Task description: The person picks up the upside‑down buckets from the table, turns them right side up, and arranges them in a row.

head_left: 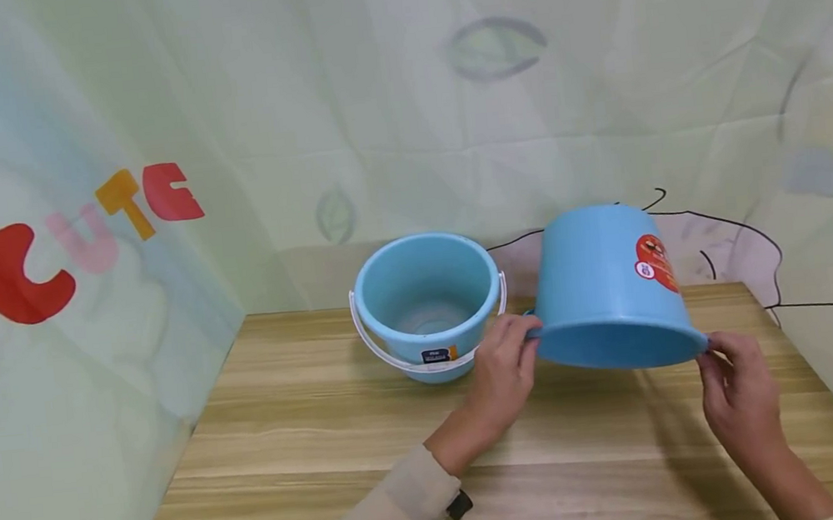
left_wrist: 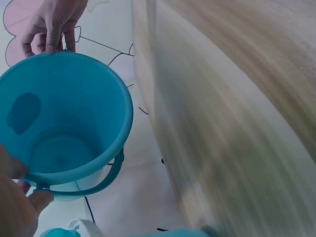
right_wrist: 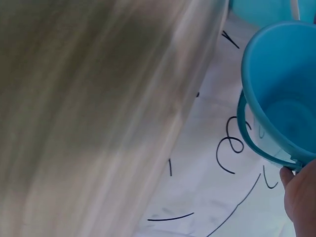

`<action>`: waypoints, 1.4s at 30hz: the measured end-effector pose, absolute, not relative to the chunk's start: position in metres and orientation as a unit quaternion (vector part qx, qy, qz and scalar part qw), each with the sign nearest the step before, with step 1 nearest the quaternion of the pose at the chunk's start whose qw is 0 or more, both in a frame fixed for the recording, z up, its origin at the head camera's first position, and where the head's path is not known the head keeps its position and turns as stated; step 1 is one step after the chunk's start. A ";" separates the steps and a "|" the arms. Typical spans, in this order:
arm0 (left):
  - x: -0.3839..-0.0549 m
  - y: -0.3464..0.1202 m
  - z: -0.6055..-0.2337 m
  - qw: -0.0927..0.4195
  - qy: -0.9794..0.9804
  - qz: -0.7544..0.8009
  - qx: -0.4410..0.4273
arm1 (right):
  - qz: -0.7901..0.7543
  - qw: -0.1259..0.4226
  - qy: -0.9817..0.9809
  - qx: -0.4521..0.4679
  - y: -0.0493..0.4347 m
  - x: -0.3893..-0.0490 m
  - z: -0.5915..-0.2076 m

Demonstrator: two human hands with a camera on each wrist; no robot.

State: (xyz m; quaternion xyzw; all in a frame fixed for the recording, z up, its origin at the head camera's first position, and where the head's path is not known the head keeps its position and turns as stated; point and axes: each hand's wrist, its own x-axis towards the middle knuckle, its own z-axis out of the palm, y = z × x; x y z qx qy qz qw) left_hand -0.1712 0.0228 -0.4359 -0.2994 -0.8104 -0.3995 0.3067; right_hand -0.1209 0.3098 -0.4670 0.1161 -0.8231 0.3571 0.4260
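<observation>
A light blue bucket (head_left: 601, 267) with a round red sticker is held upside down and slightly tilted above the table. My left hand (head_left: 500, 365) pinches its rim on the left, and my right hand (head_left: 743, 387) pinches the rim on the right. Its hollow inside (left_wrist: 74, 118) shows in the left wrist view, with a blue handle hanging at the side. In the right wrist view the same bucket (right_wrist: 291, 89) has its handle close to my thumb. Left of it, a second blue bucket (head_left: 426, 280) stands upright on the table, its white handle (head_left: 396, 361) lowered across the front.
The wood-grain table (head_left: 292, 456) spreads beneath both buckets. A printed cloth (head_left: 280, 97) hangs behind and along the sides, with the letters CUTE (head_left: 19, 277) at the left. The upright bucket stands near the table's back edge, just beyond my left hand.
</observation>
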 end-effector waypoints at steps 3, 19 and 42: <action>-0.171 0.020 -0.433 0.296 -0.810 -0.409 -0.298 | 0.346 0.420 -0.831 0.118 0.309 -0.120 -0.460; -0.176 0.010 -0.411 0.276 -0.789 -0.440 -0.328 | 0.320 0.410 -0.846 0.117 0.310 -0.127 -0.428; -0.190 -0.002 -0.370 0.155 -0.810 -0.455 -0.335 | 0.282 0.386 -0.876 0.072 0.304 -0.138 -0.388</action>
